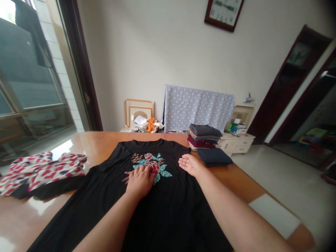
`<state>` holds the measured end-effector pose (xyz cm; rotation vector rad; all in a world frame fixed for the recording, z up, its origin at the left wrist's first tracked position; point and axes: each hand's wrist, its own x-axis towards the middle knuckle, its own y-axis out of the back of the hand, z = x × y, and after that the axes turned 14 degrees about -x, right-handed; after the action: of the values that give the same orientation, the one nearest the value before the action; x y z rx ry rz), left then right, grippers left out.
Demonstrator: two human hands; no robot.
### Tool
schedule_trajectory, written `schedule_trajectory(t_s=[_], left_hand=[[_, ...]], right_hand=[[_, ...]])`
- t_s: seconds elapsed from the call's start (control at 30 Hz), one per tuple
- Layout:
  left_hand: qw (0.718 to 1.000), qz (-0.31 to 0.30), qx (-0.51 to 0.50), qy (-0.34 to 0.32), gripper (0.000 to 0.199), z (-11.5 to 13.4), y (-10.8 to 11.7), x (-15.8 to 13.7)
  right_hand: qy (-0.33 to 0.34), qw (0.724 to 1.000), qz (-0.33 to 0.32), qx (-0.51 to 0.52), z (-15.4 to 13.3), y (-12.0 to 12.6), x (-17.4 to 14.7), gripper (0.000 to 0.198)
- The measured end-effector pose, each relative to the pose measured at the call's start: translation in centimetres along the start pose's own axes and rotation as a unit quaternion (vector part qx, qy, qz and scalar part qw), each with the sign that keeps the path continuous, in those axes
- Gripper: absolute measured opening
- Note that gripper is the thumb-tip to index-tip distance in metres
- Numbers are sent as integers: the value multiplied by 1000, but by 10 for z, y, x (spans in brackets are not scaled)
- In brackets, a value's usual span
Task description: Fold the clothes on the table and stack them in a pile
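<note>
A black T-shirt (168,210) with a floral design (154,166) of red roses and teal leaves lies spread flat on the table, its neckline at the far side. My left hand (141,180) rests palm down on the shirt at the lower left of the design, fingers slightly bent and holding nothing. Over the shirt's right side, near the shoulder, my right hand (190,164) is turned on edge with its fingers stretched out, empty. Whether it touches the cloth is hard to tell.
Beyond my right hand are a stack of folded clothes (203,135) and a folded navy garment (214,156). A white garment with red spots (52,169) lies on the wooden table (99,140) at left. Behind stand a cloth-covered object (196,108) and a white cabinet (236,144).
</note>
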<state>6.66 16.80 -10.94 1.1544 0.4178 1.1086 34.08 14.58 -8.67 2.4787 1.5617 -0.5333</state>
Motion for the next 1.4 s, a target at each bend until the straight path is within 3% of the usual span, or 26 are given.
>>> schedule_trajectory(t_s=[0.1, 0.17, 0.27, 0.37, 0.43, 0.5, 0.6, 0.77, 1.0, 1.23, 1.4], left_hand=[[1000, 1, 2, -10, 43, -2, -1, 1], [1000, 3, 3, -13, 43, -3, -2, 1], [1000, 5, 8, -12, 45, -4, -3, 2], [1000, 4, 8, -10, 46, -5, -4, 3], [1000, 2, 7, -11, 46, -5, -4, 3], [1000, -3, 6, -10, 45, -4, -2, 3], [1000, -10, 8, -4, 45, -1, 1, 2], [1000, -16, 5, -4, 45, 4, 7, 0], [1000, -22, 0, -3, 46, 4, 9, 0], [1000, -13, 0, -18, 46, 0, 5, 2], [1000, -6, 0, -17, 44, 0, 3, 1]], right_hand=[[43, 985, 33, -163, 10, 23, -30, 18], [98, 940, 73, -318, 21, 42, -52, 18], [162, 823, 148, -524, 38, 72, -84, 26], [146, 698, 217, -667, 50, 92, -111, 28], [116, 658, 231, -707, 56, 97, -124, 31], [110, 653, 220, -717, 63, 100, -131, 30], [146, 675, 201, -694, 73, 106, -134, 25], [197, 701, 245, -640, 83, 111, -137, 24], [157, 700, 229, -658, 85, 104, -162, 29], [181, 710, 177, -657, 95, 124, -174, 29], [154, 714, 151, -666, 72, 130, -170, 25]])
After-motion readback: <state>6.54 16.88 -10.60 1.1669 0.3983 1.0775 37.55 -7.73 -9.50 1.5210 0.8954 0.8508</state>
